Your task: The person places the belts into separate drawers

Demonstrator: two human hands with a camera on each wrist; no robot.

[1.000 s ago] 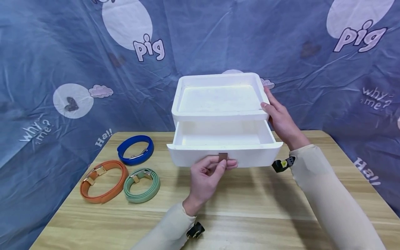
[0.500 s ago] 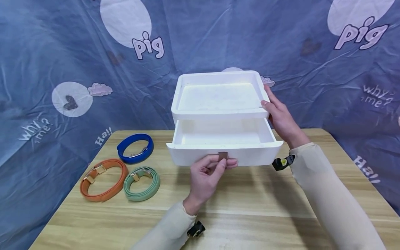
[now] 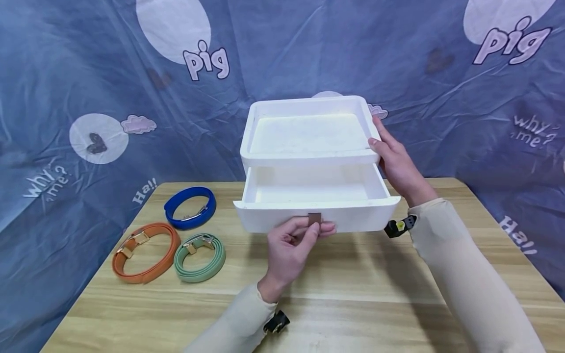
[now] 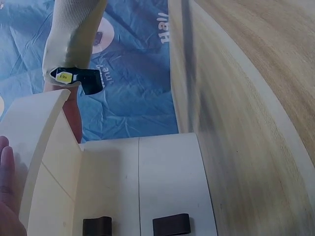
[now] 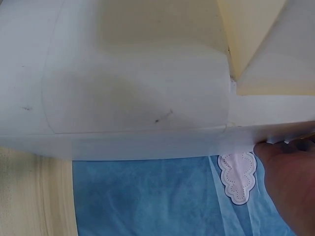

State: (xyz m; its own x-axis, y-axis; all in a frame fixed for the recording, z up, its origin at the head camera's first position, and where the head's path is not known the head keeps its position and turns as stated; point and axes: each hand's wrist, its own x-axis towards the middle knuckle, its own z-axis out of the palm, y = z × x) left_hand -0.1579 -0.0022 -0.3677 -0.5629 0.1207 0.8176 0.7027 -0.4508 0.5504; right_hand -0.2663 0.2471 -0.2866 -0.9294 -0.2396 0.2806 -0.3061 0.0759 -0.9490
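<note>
White drawer unit point(image 3: 309, 160), tab point(image 3: 314, 218) seemingly brown, pale-lettered blue backdrop point(image 3: 282, 59).

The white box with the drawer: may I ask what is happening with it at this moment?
A person has a white drawer unit in hand. The left hand pinches the brown tab of the top drawer, which stands pulled out, while the right hand grips the unit's right rim. Blue, orange and green coiled belts lie on the table, left of the unit.

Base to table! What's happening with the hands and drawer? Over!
Left hand pinching brown tab. Right hand holding white box. Drawer open. Orange belt, green belt, blue belt off left, seemingly not in the way.
</note>
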